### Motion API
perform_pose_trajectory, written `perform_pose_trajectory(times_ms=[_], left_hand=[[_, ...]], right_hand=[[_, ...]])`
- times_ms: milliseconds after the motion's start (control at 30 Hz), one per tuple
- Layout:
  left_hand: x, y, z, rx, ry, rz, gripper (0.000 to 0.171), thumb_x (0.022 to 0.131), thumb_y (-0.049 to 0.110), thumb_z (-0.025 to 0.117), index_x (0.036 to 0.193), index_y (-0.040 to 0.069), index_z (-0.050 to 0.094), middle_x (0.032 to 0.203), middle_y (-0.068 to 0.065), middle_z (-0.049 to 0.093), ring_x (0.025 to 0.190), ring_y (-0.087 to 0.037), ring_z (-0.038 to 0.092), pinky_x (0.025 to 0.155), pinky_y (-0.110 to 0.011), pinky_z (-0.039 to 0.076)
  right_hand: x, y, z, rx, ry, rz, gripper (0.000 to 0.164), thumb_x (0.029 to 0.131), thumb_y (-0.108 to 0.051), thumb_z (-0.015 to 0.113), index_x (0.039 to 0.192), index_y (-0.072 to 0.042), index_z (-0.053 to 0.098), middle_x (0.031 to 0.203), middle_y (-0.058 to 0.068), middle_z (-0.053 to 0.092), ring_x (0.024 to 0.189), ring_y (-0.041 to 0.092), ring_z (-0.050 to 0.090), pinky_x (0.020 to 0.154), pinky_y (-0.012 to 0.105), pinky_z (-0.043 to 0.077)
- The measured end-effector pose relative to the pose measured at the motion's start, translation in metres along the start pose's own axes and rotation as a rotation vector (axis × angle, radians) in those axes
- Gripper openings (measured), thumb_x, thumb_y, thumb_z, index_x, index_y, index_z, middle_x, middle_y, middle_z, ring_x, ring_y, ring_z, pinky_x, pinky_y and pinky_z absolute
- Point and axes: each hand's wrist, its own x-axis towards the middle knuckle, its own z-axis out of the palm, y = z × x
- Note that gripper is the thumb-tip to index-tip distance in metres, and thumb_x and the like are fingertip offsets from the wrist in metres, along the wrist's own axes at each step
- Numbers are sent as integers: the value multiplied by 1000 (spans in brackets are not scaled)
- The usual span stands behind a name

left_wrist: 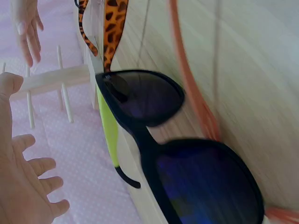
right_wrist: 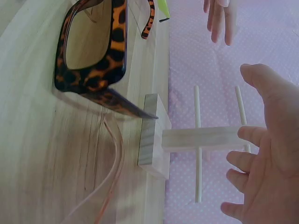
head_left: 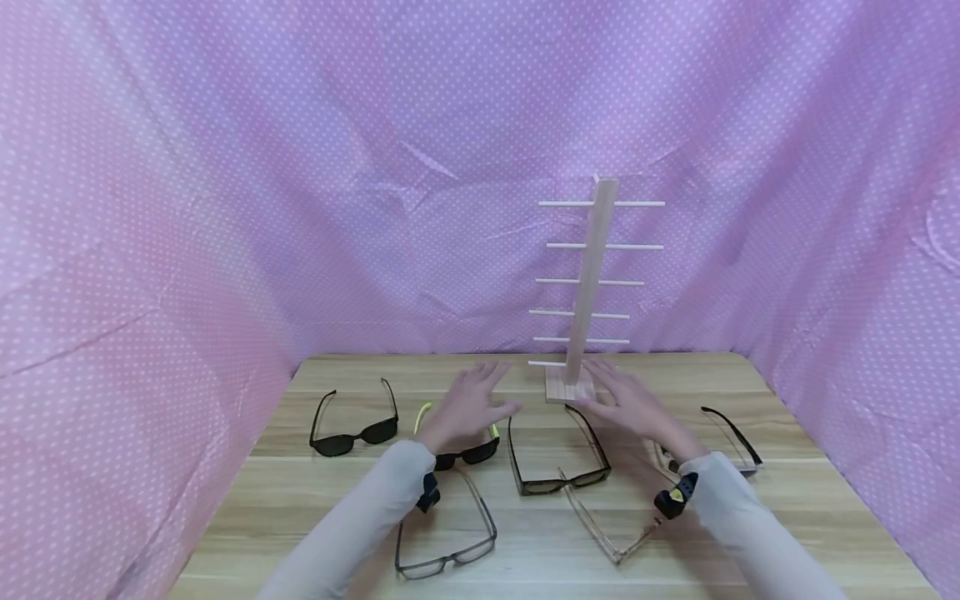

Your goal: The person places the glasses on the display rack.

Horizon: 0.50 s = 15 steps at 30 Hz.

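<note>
Wooden table [head_left: 292,517]; left fingers [left_wrist: 43,165], right fingers [right_wrist: 240,161] spread; tortoiseshell glasses [head_left: 546,487] lie between, below.

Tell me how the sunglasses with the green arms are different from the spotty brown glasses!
The green-armed sunglasses have yellow-green arms; the spotty glasses have orange-brown arms with dark spots. The green-armed sunglasses' lenses are very dark; the spotty glasses' are paler and see-through. In the head view, the left hand partly hides the green-armed sunglasses, but no hand covers the spotty glasses. Both lie on the table with arms unfolded.
</note>
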Motion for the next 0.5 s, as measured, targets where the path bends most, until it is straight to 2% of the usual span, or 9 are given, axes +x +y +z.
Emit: perform_pose_trajectory(times_ms=[100, 200, 367, 500], left_hand=[[5, 6, 2, -49, 4, 29, 82, 97, 57, 60, 161, 15, 30, 163, -16, 37, 150, -38, 35, 125, -58, 23], [11, 10, 5, -168, -14, 35, 82, 95, 54, 64, 160, 16, 32, 160, -15, 42, 146, -37, 42, 122, -56, 32], [22, 13, 12, -449, -99, -32, 82, 95, 50, 67, 161, 18, 30, 161, -14, 41, 145, -39, 42, 116, -58, 39], [32, 11, 18, -570, -123, -83, 80, 95, 45, 69, 159, 15, 32, 157, -15, 45, 146, -39, 41, 117, -57, 39]], right_hand=[[-2, 4, -3, 46, -15, 8, 75, 101, -45, 59, 160, -8, 31, 164, 23, 31, 148, 52, 29, 117, 72, 25], [-4, 10, -5, 127, -50, 13, 72, 102, -40, 59, 159, -5, 32, 161, 27, 34, 145, 54, 33, 115, 72, 29], [-1, 24, -8, 297, -127, 13, 64, 104, -26, 56, 156, 3, 32, 158, 32, 34, 143, 56, 35, 115, 70, 31], [5, 35, -8, 425, -194, 61, 65, 104, -25, 58, 155, 5, 32, 155, 35, 37, 139, 55, 41, 113, 63, 40]])
